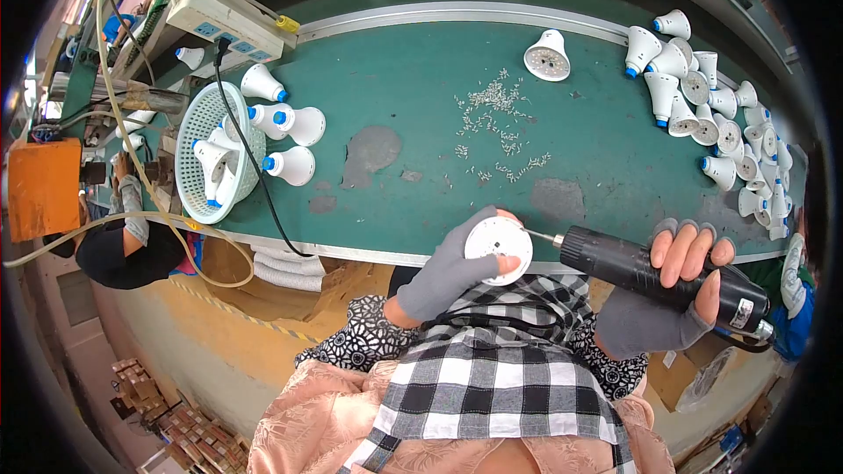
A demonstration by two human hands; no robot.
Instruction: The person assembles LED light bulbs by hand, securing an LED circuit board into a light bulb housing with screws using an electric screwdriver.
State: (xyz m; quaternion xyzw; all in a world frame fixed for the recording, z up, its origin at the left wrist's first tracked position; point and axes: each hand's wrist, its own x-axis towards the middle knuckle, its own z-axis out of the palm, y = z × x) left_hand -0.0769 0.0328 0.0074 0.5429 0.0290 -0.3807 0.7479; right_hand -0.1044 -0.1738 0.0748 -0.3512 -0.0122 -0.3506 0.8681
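Observation:
My left hand (446,269), in a grey fingerless glove, grips a white LED bulb body (499,244) near the bench's front edge. The bulb's round, flat face is turned up toward me. My right hand (672,298), gloved the same way, is wrapped around a black electric screwdriver (619,265) lying nearly level. Its thin bit points left to the bulb's upper right rim; whether the tip touches is too fine to tell. Beyond my hands, many small silvery screws (496,101) are scattered over the green bench top (395,79).
One bulb (548,57) stands behind the screws. Many bulbs (694,88) crowd the right side. At left, a pale green basket (186,167) holds bulbs, with more beside it. A black cable (241,127) hangs from a power strip (219,22). A co-worker (123,250) is at far left.

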